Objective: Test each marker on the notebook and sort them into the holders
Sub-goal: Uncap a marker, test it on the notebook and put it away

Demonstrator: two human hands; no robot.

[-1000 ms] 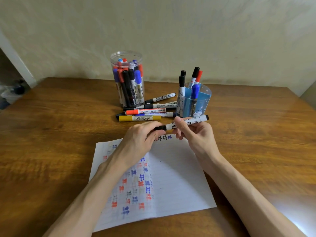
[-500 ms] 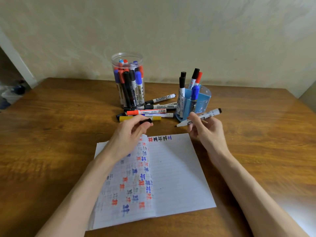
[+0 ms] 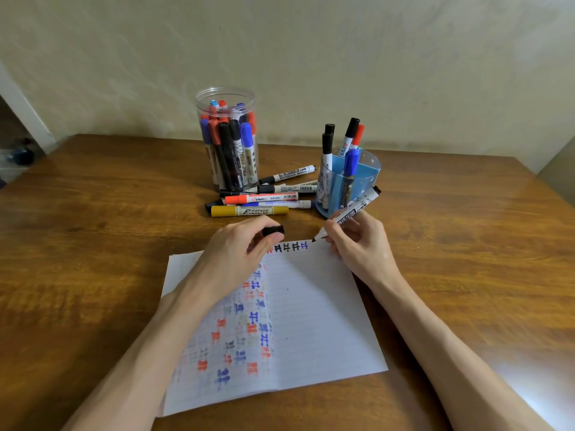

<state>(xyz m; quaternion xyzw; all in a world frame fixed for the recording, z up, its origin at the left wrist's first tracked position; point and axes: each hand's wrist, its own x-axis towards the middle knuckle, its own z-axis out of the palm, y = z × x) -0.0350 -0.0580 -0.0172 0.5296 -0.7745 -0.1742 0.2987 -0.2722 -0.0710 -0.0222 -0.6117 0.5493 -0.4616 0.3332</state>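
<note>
- Pinching black cap [image 3: 273, 230] in left hand [image 3: 236, 256], thumb and forefinger clamped on it.
- Gripping marker [image 3: 353, 209] in right hand [image 3: 362, 244], fingers curled round barrel, tip just past fingertips at notebook [image 3: 317, 312] edge.

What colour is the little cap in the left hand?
The small plastic cap is black; head view.

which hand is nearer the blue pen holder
Right. The right hand sits just in front of the blue pen holder, gripping a marker; the left hand is farther to its left, holding the black cap.
</note>
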